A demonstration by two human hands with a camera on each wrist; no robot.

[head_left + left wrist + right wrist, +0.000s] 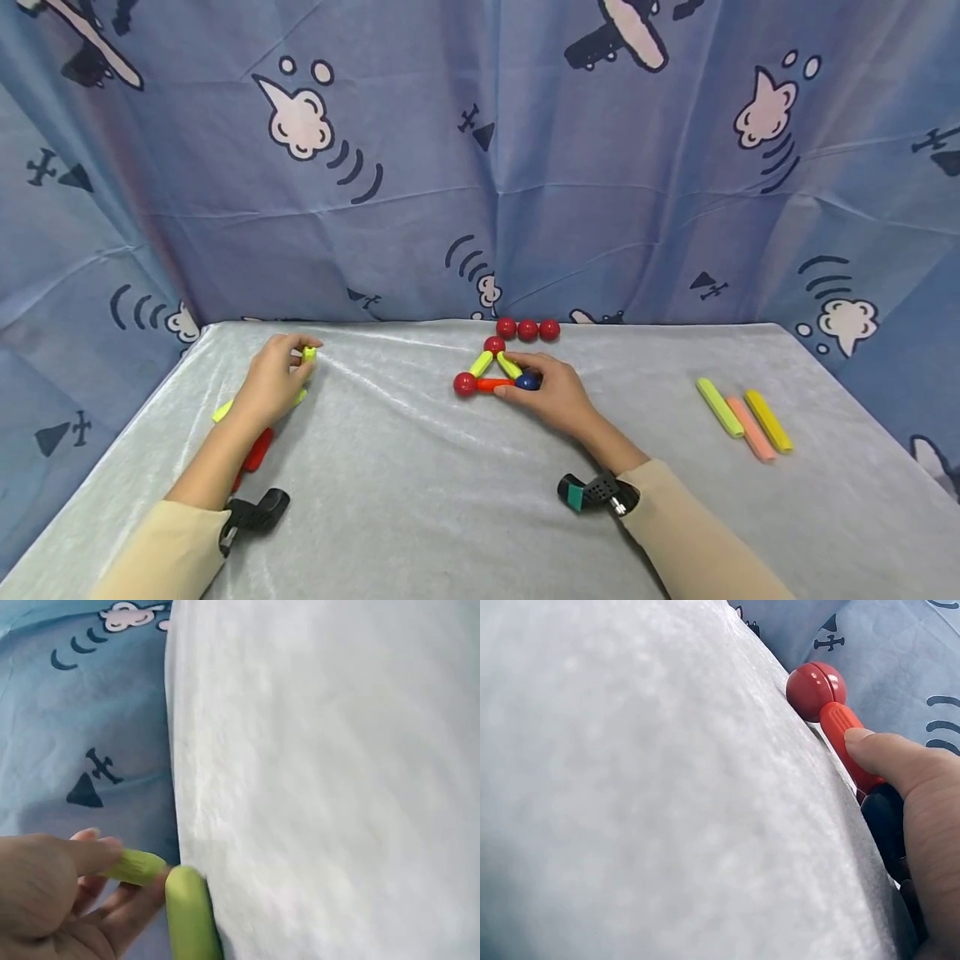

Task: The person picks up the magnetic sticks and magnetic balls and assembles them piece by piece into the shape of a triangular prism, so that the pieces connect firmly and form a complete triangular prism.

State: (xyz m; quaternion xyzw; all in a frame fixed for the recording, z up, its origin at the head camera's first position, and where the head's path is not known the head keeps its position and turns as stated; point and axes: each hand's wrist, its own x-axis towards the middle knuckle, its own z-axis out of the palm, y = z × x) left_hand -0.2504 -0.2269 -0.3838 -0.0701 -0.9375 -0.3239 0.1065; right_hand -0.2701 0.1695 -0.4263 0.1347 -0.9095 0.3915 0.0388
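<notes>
My left hand [273, 379] pinches a short yellow-green stick [309, 353] between thumb and fingers, above the table's left side. Below that hand lies another yellow-green stick [189, 911], partly hidden by the hand in the head view. At mid-table, two yellow-green sticks [482, 363] and a red stick [491, 385] form a triangle. Its corners are a red ball [494, 346] at the top, a red ball [465, 384] at left and a blue ball [528, 381] at right. My right hand [555, 396] grips the blue-ball corner, thumb against the red stick.
Behind the triangle stand three loose red balls [528, 331] in a row. To the right lie a light green stick [720, 407], a salmon stick [751, 428] and a yellow stick [768, 421]. Red sticks [258, 450] lie partly under the left forearm. A patterned curtain [420, 167] hangs behind the table.
</notes>
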